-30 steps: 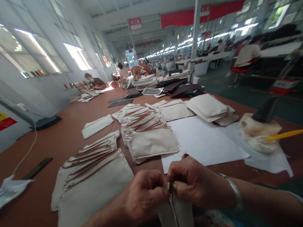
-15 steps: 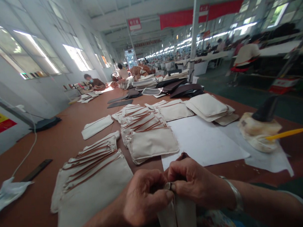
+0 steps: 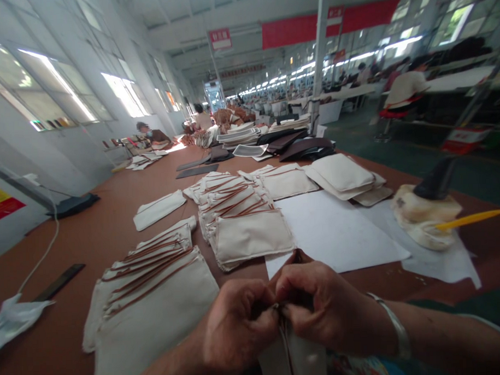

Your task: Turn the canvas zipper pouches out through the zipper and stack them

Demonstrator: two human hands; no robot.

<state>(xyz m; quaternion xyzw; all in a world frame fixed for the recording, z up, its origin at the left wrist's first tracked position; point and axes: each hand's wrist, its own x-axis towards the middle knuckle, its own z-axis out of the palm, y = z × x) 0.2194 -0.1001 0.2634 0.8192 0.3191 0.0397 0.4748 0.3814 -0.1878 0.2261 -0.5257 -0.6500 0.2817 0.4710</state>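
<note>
Both hands meet over the table's near edge, pinching the top of a cream fabric pouch piece [image 3: 307, 356] with a brown edge down its middle. My left hand [image 3: 240, 324] is closed, thumb and finger gripping the brown edge. My right hand [image 3: 326, 305] is closed on the same piece, its fingertips against the left ones; a band circles that wrist. A brown tip of material pokes up above the right fingers. What exactly lies between the fingertips is hidden. Left of them lies a fanned stack of cream pouches [image 3: 156, 311] with brown edging; ahead sits another stack [image 3: 254, 236].
White paper [image 3: 337, 231] lies on the brown table [image 3: 115, 214]. At right stand a glue-stained container [image 3: 425, 214] and a yellow-handled tool [image 3: 468, 220]. A dark flat bar [image 3: 60, 281] lies at left. Cream panels [image 3: 342, 176] are stacked farther back. Other people sit in the distance.
My fingertips have drawn closer together, and the small shiny bit seen between them is now mostly covered. The right hand has turned slightly; the stacks have stayed put.
</note>
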